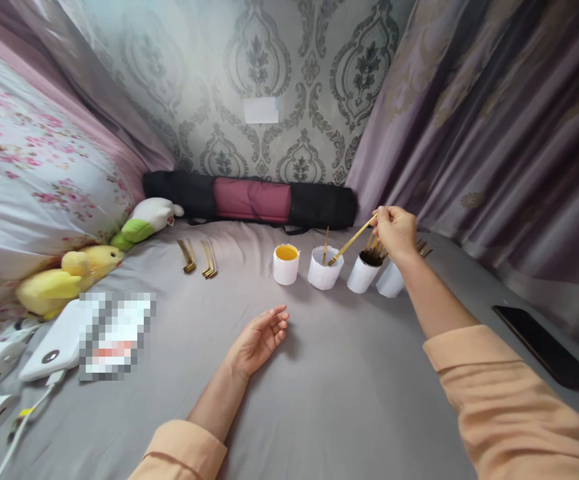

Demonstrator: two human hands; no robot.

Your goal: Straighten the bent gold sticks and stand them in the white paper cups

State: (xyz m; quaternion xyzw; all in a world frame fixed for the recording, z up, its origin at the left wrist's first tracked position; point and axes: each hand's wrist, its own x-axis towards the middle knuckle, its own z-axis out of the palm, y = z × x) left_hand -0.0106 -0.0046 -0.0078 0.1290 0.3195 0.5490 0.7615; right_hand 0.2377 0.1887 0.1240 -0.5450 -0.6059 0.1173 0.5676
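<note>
My right hand pinches the upper end of a thin golden paintbrush. The brush slants down to the left, its darker tip at the mouth of a white cup. A second slim stick stands upright in that same cup. Left of it is a white cup with yellow contents. Below my right hand, a white cup with a dark inside holds several thin sticks; another white cup is partly hidden by my wrist. My left hand rests on the grey sheet, palm turned up, fingers loosely curled and holding nothing.
Two bundles of thin golden sticks with brown ends lie on the sheet at left. A black and maroon roll bag lies along the wall. Plush toys, a white power bank and cables are at left; a black phone is at right.
</note>
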